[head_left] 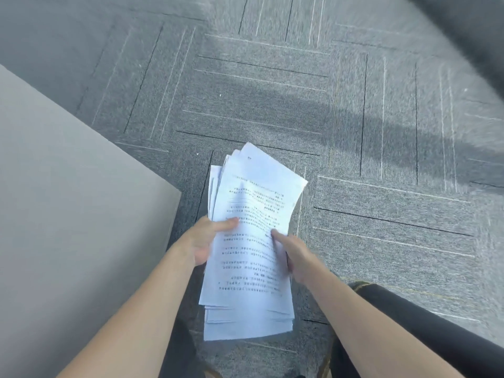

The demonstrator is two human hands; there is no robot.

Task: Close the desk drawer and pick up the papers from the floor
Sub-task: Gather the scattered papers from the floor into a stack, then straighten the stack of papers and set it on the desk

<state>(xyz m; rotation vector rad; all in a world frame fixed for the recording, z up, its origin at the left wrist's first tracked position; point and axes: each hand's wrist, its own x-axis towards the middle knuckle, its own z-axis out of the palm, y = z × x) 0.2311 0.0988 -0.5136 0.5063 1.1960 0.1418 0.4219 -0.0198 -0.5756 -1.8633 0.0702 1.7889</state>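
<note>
Papers (251, 241) clamped between both hands — left hand (203, 240) and right hand (296, 256) gripping opposite edges above the carpet (381, 132).

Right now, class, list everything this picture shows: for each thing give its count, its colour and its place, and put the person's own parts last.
stack of printed papers: one stack, many sheets, white with dark print, centre, held above the floor
carpet tiles: many, grey with thin light and dark lines, covering the floor
flat grey surface: one, pale grey, left side; what furniture it is cannot be told
dark trouser leg: one, black, lower right
left hand: one, gripping the stack's left edge, thumb on top
right hand: one, gripping the stack's right edge
</note>
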